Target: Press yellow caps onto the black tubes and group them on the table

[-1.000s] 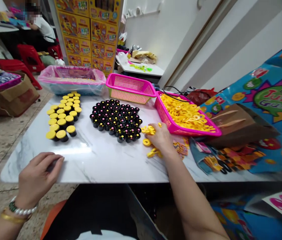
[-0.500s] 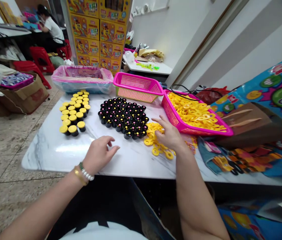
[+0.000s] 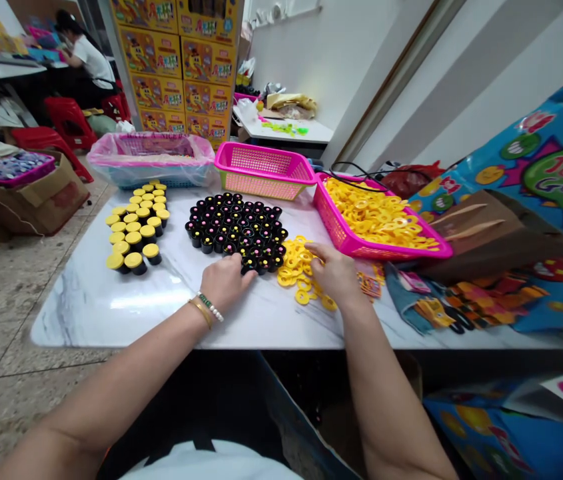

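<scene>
Small black cups (image 3: 226,223) with pink or yellow bits inside stand packed together mid-table. At the front edge of this cluster, my left hand (image 3: 224,280) has its thumb and index finger about one black cup (image 3: 248,265). On the right, loose yellow lids (image 3: 294,267), round with a mark or hole in the middle, lie in a pile beside the cups. My right hand (image 3: 335,275) reaches over that pile, thumb and index finger closing at a yellow lid; the fingertips partly hide it. More black cups with yellow lids on (image 3: 134,239) stand in rows at the left.
A pink basket (image 3: 334,223) full of yellow pieces sits at the right, near an empty pink basket (image 3: 266,179) and a plastic-lined basket (image 3: 148,175). A brown paper bag (image 3: 501,233) and small packets lie far right. Another person (image 3: 91,60) sits in the background.
My left hand has moved right and forward from bare table to the front cups. The fingers of my right hand have drawn together over the lids. The view has shifted slightly.
</scene>
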Available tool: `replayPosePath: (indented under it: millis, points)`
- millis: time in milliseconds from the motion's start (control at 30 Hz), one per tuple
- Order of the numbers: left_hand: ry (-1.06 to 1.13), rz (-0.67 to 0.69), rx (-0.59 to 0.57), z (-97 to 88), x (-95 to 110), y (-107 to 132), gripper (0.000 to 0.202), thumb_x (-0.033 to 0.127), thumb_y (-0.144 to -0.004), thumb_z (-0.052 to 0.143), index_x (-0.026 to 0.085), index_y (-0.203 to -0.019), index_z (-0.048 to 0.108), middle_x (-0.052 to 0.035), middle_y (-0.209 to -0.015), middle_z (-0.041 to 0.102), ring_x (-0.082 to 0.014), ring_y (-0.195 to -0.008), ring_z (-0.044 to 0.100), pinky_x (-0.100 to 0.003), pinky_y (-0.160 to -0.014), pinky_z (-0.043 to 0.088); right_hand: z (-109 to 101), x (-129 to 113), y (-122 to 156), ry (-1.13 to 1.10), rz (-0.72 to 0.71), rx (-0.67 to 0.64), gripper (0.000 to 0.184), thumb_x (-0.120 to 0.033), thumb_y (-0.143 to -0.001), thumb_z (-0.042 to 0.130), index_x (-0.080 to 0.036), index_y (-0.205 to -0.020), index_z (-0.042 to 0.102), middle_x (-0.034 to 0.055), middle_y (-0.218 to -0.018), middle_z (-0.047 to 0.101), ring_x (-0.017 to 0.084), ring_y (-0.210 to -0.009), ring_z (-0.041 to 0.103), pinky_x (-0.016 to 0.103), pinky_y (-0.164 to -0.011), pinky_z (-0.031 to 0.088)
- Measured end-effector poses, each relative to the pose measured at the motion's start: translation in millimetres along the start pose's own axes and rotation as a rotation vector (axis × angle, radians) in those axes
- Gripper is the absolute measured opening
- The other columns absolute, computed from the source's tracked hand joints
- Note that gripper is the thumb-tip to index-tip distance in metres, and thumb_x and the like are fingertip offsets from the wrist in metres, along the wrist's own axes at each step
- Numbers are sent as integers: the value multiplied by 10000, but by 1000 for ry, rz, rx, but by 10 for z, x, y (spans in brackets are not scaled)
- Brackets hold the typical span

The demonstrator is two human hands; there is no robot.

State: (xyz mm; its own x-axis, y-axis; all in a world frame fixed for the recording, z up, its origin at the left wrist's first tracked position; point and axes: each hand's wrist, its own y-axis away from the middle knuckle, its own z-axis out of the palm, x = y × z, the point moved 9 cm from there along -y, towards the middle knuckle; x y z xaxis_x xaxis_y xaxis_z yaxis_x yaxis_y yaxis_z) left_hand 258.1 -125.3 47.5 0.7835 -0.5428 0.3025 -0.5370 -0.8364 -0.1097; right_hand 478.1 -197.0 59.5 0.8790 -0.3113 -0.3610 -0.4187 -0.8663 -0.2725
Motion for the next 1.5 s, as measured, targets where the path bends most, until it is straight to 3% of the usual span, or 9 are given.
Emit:
replayPosePath:
  millis: [267,433,600,700,800,1000,1200,1367,1500]
  points:
    - [-23,55,48,-204,-188,465,205,372,-870,499,185,-877,583,-37,-799,675,-179,-666,612,-281,-570,377,-116,-193,450,-112,-71,21,353,-256,-841,527,-195,-1143,700,79,-1254,666,240,-1156,619,365,-1051,449]
    - [43,94,122,-300,-448,822,198,362,-877,504,186,-903,591,-7,-757,637,-149,-648,596,-260,-596,406,38,-257,591,-121,-74,-25,368,-303,-846,588,-210,-1190,678,85,-1360,587,256,-1192,597,387,-1051,453]
    - [146,81,150,-259,-538,855,389,471,-849,588,185,-1112,573,0,-778,638,-151,-648,603,-256,-601,431,-164,-282,730,-153,-184,229,344,-325,-847,627,-189,-1158,685,142,-1368,569,291,-1167,608,437,-964,510]
    - [136,96,146,-231,-515,826,434,488,-846,615,190,-1157,565,-17,-836,654,-160,-661,607,-268,-614,443,-334,-281,969,-128,-193,366,234,-282,-873,613,-192,-1064,714,125,-1164,678,245,-997,669,372,-825,561]
    - [152,108,129,-209,-522,832,317,429,-865,617,203,-1085,590,-21,-863,656,-166,-693,612,-270,-628,449,-331,-320,1272,-81,-197,371,202,-268,-874,619,-203,-1039,715,91,-980,680,222,-896,654,352,-771,557]
    - [246,135,141,-248,-577,957,255,365,-857,643,171,-1011,583,-37,-889,647,-188,-782,615,-290,-695,468,-62,-509,1755,60,-281,299,277,-321,-841,673,-194,-1088,660,124,-1030,639,271,-938,597,442,-845,515]
    - [220,143,181,-253,-553,1004,269,351,-848,659,165,-1026,583,-44,-894,644,-194,-792,607,-297,-697,469,55,-684,1403,199,-280,181,294,-441,-853,643,-161,-937,675,145,-1017,639,283,-940,566,419,-846,495]
    - [235,132,228,-229,-585,1019,252,334,-852,656,162,-1019,581,-46,-874,636,-186,-771,596,-291,-680,466,124,-625,1030,228,-219,52,191,-356,-853,635,-173,-807,659,83,-800,643,237,-749,595,363,-707,502]
    - [268,139,240,-232,-605,1029,243,298,-841,667,161,-1020,576,-40,-859,620,-184,-774,590,-288,-686,469,-19,-579,1127,125,-235,177,143,-287,-862,582,-175,-820,659,98,-881,674,240,-828,631,357,-750,511]
